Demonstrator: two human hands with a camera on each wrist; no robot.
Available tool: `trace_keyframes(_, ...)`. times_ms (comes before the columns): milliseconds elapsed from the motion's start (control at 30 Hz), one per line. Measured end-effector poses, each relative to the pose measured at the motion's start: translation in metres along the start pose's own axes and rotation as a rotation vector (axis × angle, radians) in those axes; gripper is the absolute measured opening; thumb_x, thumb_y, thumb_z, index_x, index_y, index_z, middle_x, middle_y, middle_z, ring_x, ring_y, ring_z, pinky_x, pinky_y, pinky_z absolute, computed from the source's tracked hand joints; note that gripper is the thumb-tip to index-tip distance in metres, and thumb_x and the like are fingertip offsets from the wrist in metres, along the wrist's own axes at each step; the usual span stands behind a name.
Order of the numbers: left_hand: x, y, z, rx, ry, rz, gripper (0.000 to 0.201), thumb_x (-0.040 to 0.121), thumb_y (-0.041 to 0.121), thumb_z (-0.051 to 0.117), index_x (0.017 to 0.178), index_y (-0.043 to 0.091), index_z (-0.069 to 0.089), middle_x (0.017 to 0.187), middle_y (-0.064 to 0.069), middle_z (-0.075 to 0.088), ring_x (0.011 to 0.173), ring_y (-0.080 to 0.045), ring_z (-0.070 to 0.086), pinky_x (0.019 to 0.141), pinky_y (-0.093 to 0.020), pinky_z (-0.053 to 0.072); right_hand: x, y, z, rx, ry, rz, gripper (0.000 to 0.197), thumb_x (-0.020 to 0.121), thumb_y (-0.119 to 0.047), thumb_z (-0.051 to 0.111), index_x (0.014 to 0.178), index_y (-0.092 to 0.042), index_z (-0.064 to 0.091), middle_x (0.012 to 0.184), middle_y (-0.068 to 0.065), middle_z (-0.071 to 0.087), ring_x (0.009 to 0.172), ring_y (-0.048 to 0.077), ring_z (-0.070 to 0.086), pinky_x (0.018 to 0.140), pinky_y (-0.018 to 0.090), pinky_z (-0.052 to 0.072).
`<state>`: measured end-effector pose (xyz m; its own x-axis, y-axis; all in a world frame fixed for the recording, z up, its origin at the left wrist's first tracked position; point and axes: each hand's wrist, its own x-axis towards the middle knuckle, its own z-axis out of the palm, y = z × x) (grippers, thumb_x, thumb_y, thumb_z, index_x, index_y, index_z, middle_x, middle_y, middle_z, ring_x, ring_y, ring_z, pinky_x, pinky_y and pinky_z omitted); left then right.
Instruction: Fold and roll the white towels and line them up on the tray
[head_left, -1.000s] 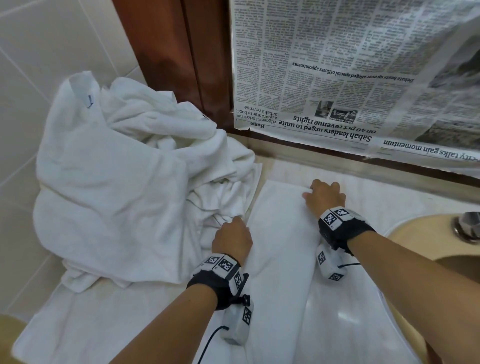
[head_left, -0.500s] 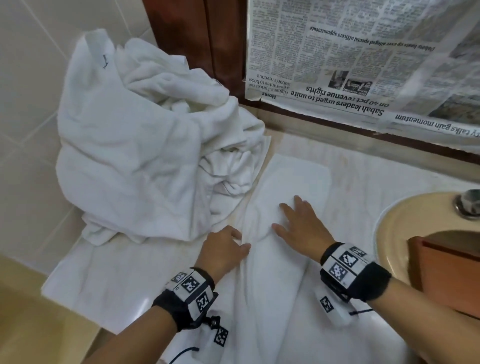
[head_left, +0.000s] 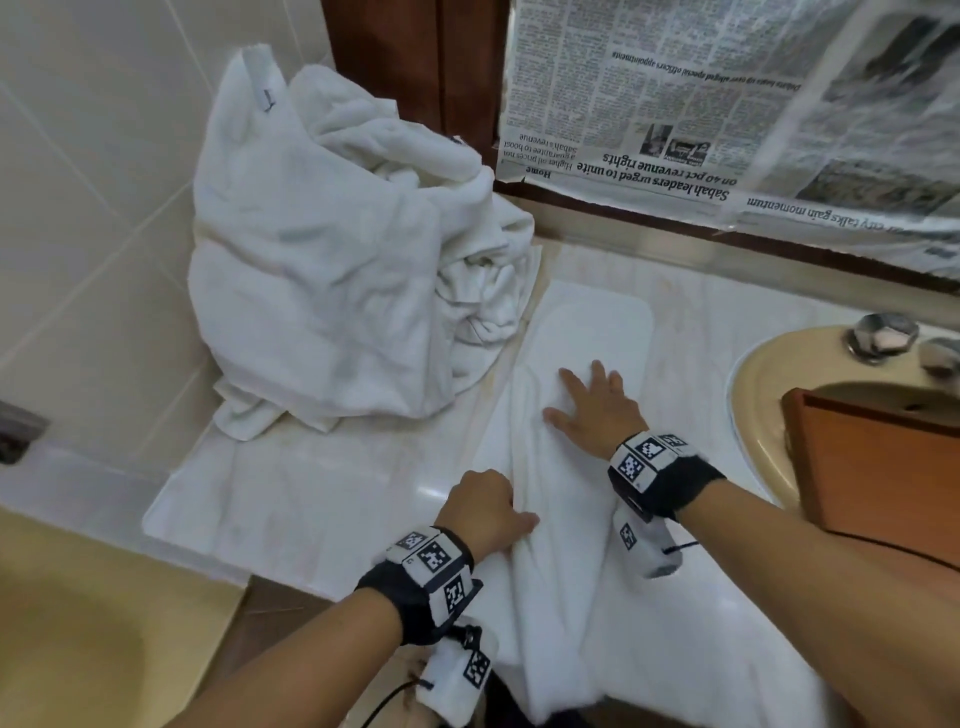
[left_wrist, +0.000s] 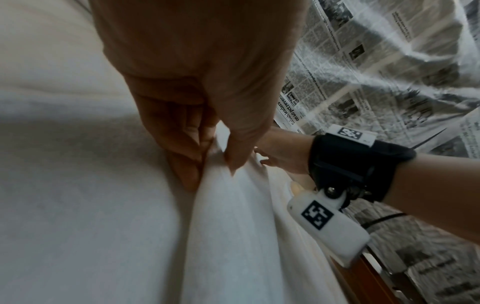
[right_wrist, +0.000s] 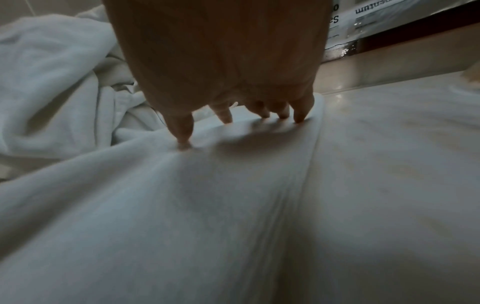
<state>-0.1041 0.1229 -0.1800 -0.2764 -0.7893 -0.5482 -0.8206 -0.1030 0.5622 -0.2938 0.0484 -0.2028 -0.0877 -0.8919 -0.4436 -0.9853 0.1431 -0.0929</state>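
Left hand (head_left: 485, 512) pinches the folded towel's (head_left: 587, 332) edge on the bench (head_left: 311, 499). Right hand (head_left: 592, 410) lies flat on it, fingers spread. Tray probably the brown box (head_left: 878, 467).

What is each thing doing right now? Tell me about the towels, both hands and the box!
flat towel: laid out long on the counter, folded lengthwise
towel pile: crumpled, unfolded, against the wall
left hand: pinches the flat towel's left edge
right hand: fingers spread, presses the flat towel
brown box: sits over the sink, open-topped
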Motion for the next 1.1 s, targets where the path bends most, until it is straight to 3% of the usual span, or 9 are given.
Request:
trace_keyframes(133, -0.015, -0.006, 0.001, -0.062, -0.062, 0.085, 0.026, 0.087, 0.024, 0.061, 0.066, 0.016, 0.048, 0.069, 0.002, 0.053, 0.067, -0.013, 0.052, 0.057, -0.018, 0.042, -0.006, 0.011, 0.01, -0.018, 0.001, 0.017, 0.074, 0.093, -0.066, 0.032, 0.152, -0.038, 0.0, 0.161, 0.005, -0.014, 0.148, 0.032, -0.007, 0.116, 0.052, 0.018)
trace_keyframes(233, -0.026, -0.004, -0.006, -0.543, -0.216, 0.014, 0.004, 0.091, 0.012, 0.053, 0.091, 0.013, 0.057, 0.087, -0.005, 0.067, 0.079, -0.018, 0.065, 0.075, -0.029, 0.056, 0.001, 0.022, 0.006, -0.024, -0.015, 0.042, 0.074, 0.092, -0.067, 0.034, 0.152, -0.04, 0.0, 0.161, 0.003, -0.013, 0.148, 0.03, -0.006, 0.115, 0.052, 0.022)
trace_keyframes(367, -0.024, 0.003, -0.019, -0.85, -0.151, -0.054, 0.024, 0.091, 0.001, 0.039, 0.1, 0.013, 0.058, 0.084, -0.004, 0.067, 0.069, -0.015, 0.063, 0.062, -0.027, 0.053, 0.014, 0.034, -0.002, -0.016, -0.018, 0.083, 0.075, 0.091, -0.068, 0.034, 0.152, -0.04, 0.0, 0.161, 0.002, -0.013, 0.148, 0.028, -0.005, 0.114, 0.051, 0.02)
trace_keyframes(500, -0.006, -0.002, -0.022, -0.698, -0.024, -0.177, 0.019, 0.08, 0.009, 0.056, 0.098, 0.012, 0.062, 0.088, -0.006, 0.065, 0.072, -0.018, 0.06, 0.061, -0.025, 0.05, 0.036, 0.047, -0.016, 0.001, -0.017, 0.113, 0.075, 0.091, -0.068, 0.034, 0.152, -0.04, 0.0, 0.161, 0.002, -0.014, 0.148, 0.029, -0.006, 0.115, 0.052, 0.018)
trace_keyframes(600, -0.004, -0.003, -0.017, -0.363, -0.144, -0.185, 0.015, 0.063, 0.017, 0.063, 0.078, 0.014, 0.06, 0.076, -0.001, 0.059, 0.068, -0.017, 0.054, 0.061, -0.022, 0.045, 0.056, 0.058, -0.025, 0.011, -0.012, 0.116, 0.075, 0.091, -0.068, 0.034, 0.152, -0.041, 0.0, 0.161, 0.001, -0.014, 0.148, 0.029, -0.006, 0.115, 0.052, 0.017)
trace_keyframes(667, -0.003, -0.003, -0.016, -0.231, -0.197, -0.178, 0.009, 0.067, 0.01, 0.064, 0.071, 0.012, 0.057, 0.073, -0.001, 0.053, 0.066, -0.018, 0.049, 0.061, -0.023, 0.042, 0.067, 0.065, -0.031, 0.016, 0.0, 0.114, 0.075, 0.091, -0.069, 0.035, 0.152, -0.041, 0.001, 0.161, 0.001, -0.013, 0.148, 0.029, -0.005, 0.115, 0.053, 0.016)
trace_keyframes(800, -0.007, -0.006, -0.033, -0.528, -0.197, -0.087, 0.023, 0.071, -0.01, 0.057, 0.09, -0.003, 0.068, 0.074, -0.008, 0.057, 0.068, -0.017, 0.053, 0.06, -0.023, 0.047, 0.078, 0.075, -0.037, 0.017, 0.013, 0.1, 0.074, 0.09, -0.068, 0.036, 0.151, -0.041, 0.004, 0.161, 0.001, -0.011, 0.148, 0.029, -0.004, 0.115, 0.053, 0.016)
trace_keyframes(900, -0.016, -0.01, -0.046, -0.642, -0.149, -0.075, 0.028, 0.073, -0.019, 0.051, 0.074, 0.006, 0.062, 0.057, 0.002, 0.054, 0.053, -0.009, 0.048, 0.054, -0.018, 0.041, 0.08, 0.078, -0.039, 0.018, 0.027, 0.087, 0.074, 0.09, -0.068, 0.036, 0.151, -0.041, 0.004, 0.161, 0.001, -0.011, 0.148, 0.03, -0.004, 0.114, 0.053, 0.016)
trace_keyframes(1100, -0.007, -0.032, -0.034, -0.057, -0.108, -0.21, 0.022, 0.072, 0.008, 0.072, 0.088, 0.02, 0.065, 0.085, 0.006, 0.06, 0.077, -0.01, 0.056, 0.068, -0.02, 0.046, 0.072, 0.069, -0.037, 0.024, 0.056, 0.066, 0.071, 0.092, -0.063, 0.038, 0.152, -0.035, 0.012, 0.161, 0.009, -0.003, 0.146, 0.036, 0.001, 0.114, 0.052, 0.021)
